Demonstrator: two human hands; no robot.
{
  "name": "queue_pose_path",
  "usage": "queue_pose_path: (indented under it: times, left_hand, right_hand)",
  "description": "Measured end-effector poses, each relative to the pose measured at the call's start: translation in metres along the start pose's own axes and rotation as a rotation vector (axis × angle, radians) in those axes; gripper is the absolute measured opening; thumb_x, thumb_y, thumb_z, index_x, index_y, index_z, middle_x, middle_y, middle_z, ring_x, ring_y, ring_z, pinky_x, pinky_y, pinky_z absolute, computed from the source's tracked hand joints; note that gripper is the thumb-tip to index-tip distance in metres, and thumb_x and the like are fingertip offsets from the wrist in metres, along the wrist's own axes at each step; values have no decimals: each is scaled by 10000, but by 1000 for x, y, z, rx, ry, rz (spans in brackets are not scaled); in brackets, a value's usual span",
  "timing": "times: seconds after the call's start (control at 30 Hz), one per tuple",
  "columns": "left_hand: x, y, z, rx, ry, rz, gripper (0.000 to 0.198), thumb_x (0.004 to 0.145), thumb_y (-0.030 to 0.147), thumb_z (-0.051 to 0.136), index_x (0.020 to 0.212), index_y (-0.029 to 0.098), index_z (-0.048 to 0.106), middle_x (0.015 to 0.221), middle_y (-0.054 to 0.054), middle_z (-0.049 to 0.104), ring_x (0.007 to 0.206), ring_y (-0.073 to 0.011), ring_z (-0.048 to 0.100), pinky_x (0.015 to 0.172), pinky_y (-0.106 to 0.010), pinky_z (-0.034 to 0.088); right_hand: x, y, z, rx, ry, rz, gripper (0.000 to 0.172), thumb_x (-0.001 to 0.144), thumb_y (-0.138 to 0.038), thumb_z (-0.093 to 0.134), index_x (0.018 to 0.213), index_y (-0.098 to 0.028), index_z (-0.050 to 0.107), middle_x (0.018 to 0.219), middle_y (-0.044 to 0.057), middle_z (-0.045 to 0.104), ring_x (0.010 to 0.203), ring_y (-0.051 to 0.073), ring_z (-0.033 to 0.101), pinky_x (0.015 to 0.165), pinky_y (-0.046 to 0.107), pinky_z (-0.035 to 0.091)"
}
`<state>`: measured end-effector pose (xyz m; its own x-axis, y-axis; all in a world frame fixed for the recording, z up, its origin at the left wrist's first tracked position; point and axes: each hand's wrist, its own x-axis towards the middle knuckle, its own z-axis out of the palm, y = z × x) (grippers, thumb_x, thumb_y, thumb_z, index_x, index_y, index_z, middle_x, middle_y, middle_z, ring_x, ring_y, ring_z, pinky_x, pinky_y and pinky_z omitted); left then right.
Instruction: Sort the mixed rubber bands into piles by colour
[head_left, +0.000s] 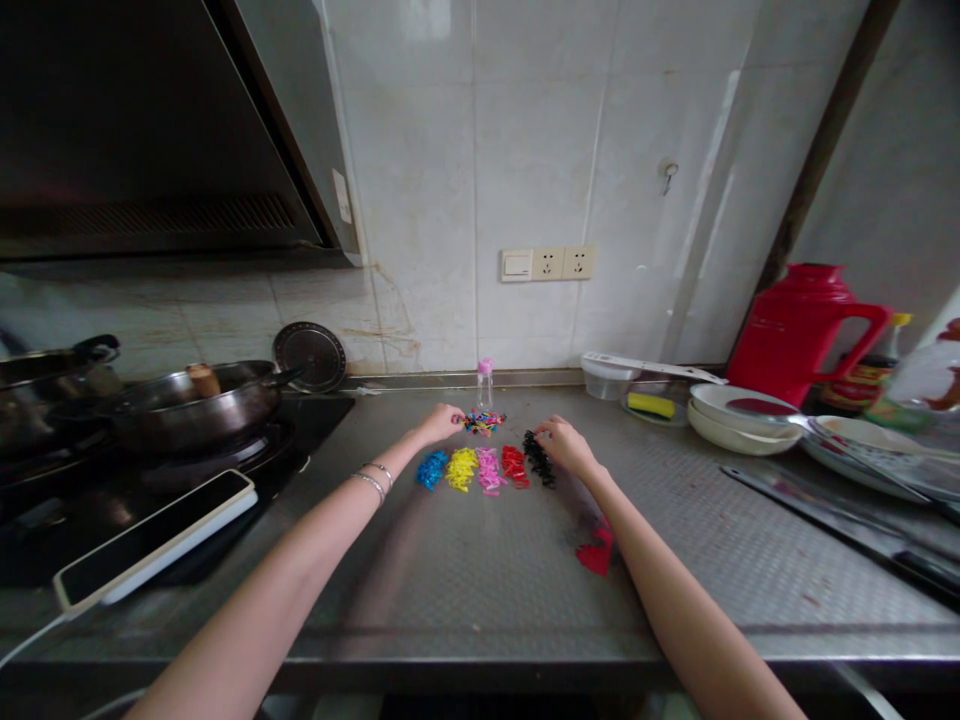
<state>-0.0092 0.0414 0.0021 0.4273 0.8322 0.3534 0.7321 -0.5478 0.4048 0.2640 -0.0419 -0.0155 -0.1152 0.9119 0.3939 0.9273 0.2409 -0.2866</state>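
Observation:
A mixed pile of tiny coloured pieces [482, 422], looking like mini rubber bands, lies on the metal counter. My left hand [441, 424] is at the pile's left edge, fingertips pinched together; whatever is between them is too small to make out. In front lie sorted heaps in a row: blue bands [431, 470], yellow bands [461, 468], pink bands [489, 470], red bands [514, 466] and black bands [538, 462]. Beside the black heap, my right hand [564, 442] has its fingers bent and closed at the heap's upper edge. Behind the mixed pile stands a clear bottle with a pink cap [485, 382].
Left, a phone [157, 535] rests near the stove, which holds a steel pan [199, 415]. Right are stacked bowls [739, 425], a red thermos [802, 335], a yellow sponge [651, 404] and a long knife [832, 525]. A red scrap [595, 552] lies by my right forearm.

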Motion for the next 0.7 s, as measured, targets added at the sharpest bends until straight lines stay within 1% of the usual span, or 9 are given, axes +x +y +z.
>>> queue_pose_path:
  times: [0.07, 0.13, 0.27, 0.33, 0.4, 0.5, 0.7]
  left_hand:
    - [0, 12, 6, 30, -41, 41, 259, 642, 266, 553, 851, 188, 683, 638, -30, 621, 522, -119, 478, 493, -210, 287]
    - [-1, 22, 10, 52, -58, 49, 260, 664, 283, 545, 873, 210, 681, 666, -32, 632, 530, -123, 487, 494, -212, 286]
    - [-2, 40, 12, 119, -61, 7, 223, 690, 257, 526, 841, 253, 689, 803, -33, 658, 650, -146, 545, 543, -210, 329]
    - [-2, 45, 11, 180, -94, -25, 224, 702, 246, 512, 839, 277, 686, 866, -12, 658, 720, -146, 562, 579, -201, 353]
    - [-1, 48, 11, 245, -130, -52, 237, 715, 234, 495, 853, 298, 677, 896, 10, 657, 757, -137, 569, 609, -192, 372]
    - [1, 50, 12, 314, -142, -51, 248, 723, 218, 484, 858, 308, 671, 901, 15, 657, 774, -139, 577, 630, -197, 391]
    - [2, 49, 17, 345, -152, -46, 209, 727, 248, 509, 844, 299, 675, 886, -9, 660, 786, -156, 588, 648, -210, 405]
  right_hand:
    - [-1, -2, -1, -16, 2, -5, 218, 788, -285, 443, 886, -201, 619, 921, 46, 538, 834, 124, 506, 680, 180, 339]
    - [-2, -3, -2, -31, 4, -10, 223, 794, -286, 432, 887, -204, 617, 923, 45, 538, 845, 128, 506, 678, 182, 339]
    - [-3, -5, -3, -58, -20, -1, 235, 805, -286, 416, 897, -208, 617, 931, 45, 537, 859, 128, 504, 677, 180, 338]
    - [-4, -5, -4, -68, -26, 9, 245, 812, -287, 403, 903, -209, 617, 930, 43, 538, 846, 123, 505, 672, 178, 336]
    - [-5, -5, -4, -74, -24, 19, 255, 819, -288, 389, 901, -210, 617, 927, 42, 540, 835, 120, 506, 664, 178, 334]
    - [-6, -5, -5, -74, -25, 24, 259, 822, -291, 386, 901, -209, 618, 929, 43, 542, 840, 121, 506, 657, 176, 330]
    - [-5, -7, -6, -70, -23, 11, 248, 812, -281, 398, 907, -212, 616, 942, 44, 538, 840, 122, 501, 655, 176, 324]
